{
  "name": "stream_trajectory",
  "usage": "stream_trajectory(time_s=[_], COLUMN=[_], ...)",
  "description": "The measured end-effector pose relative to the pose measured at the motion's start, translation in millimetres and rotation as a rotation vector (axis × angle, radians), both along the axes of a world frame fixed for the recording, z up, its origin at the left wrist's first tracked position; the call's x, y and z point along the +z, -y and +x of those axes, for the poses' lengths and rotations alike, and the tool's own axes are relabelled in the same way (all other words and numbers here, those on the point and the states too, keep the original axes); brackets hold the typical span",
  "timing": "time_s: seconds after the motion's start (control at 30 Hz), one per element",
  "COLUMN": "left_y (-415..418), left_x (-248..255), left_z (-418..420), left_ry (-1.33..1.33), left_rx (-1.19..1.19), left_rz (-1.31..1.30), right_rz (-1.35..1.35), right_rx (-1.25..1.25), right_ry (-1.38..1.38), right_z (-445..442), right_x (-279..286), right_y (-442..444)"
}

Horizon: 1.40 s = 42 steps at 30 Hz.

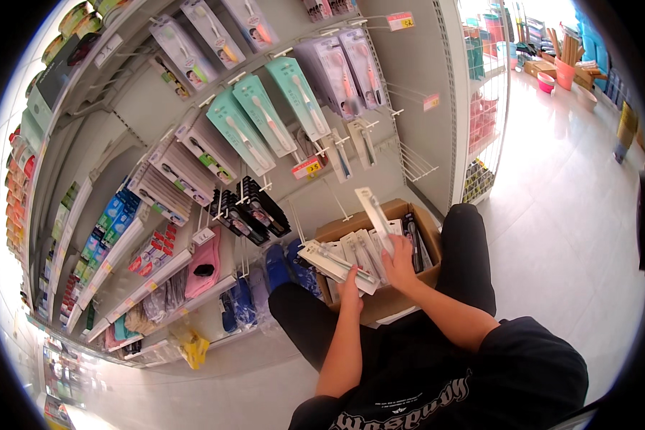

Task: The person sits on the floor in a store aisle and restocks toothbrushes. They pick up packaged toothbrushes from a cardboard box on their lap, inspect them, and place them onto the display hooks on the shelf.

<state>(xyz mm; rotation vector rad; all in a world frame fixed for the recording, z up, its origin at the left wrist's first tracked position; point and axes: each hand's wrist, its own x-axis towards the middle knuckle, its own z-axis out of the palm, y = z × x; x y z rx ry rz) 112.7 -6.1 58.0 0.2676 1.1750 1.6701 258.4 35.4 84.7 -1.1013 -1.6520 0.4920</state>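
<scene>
Several cream toothbrush packs (337, 263) lie stacked in my left hand (350, 290), over the left rim of an open cardboard box (427, 228). My right hand (400, 263) grips the lower end of a single cream toothbrush pack (373, 210), which stands steeply above the box. Inside the box are more cream packs (363, 247) and, at its right end, dark toothbrush packs (416, 242). The box sits between my knees, against the shelf unit.
Wire hooks ahead carry teal toothbrush packs (258, 115), lilac packs (339, 75) and black packs (263, 207). Blue slippers (278, 266) lie left of the box. Shelves with toothpaste boxes (107, 220) run along the left. An upright panel (424, 64) borders the display on the right.
</scene>
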Motion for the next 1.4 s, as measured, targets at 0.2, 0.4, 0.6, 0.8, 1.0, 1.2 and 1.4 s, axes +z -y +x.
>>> stream_trajectory(time_s=[0.2,0.4,0.6,0.8,1.0,1.2,1.4], left_y=[-2.5,-1.9,-3.8,-4.3,-4.6,0.2,4.9], left_x=[-11.1,5.6,-7.1,-9.8,-3.5,-10.6,3.0], left_z=[-8.7,-3.9,-13.1,-14.5,-17.3,-15.9,-9.5], left_ry=[-0.148,0.016,-0.003,0.040,0.035,-0.031,-0.235], left_rx=[-0.030,0.040,0.029,0.054,0.000,0.022,-0.043], left_rz=[-0.015,-0.018,0.003,-0.012,-0.033,-0.011,-0.103], right_rz=[0.159,0.245,0.216,0.218,0.158,-0.084,-0.637], right_rx=[-0.052,-0.110,-0.104,-0.109,-0.113,0.075,0.648], right_ry=[0.068,0.093,0.155,0.182,0.210,0.245,0.114], right_z=[-2.3,-19.8,-32.1,-35.0,-37.4,-29.6,-12.4], right_x=[59.3,91.7,90.4,79.6,80.1,18.3,-5.6], right_y=[-38.6,-80.1,-84.1,-81.7,-85.0,-50.6,24.0])
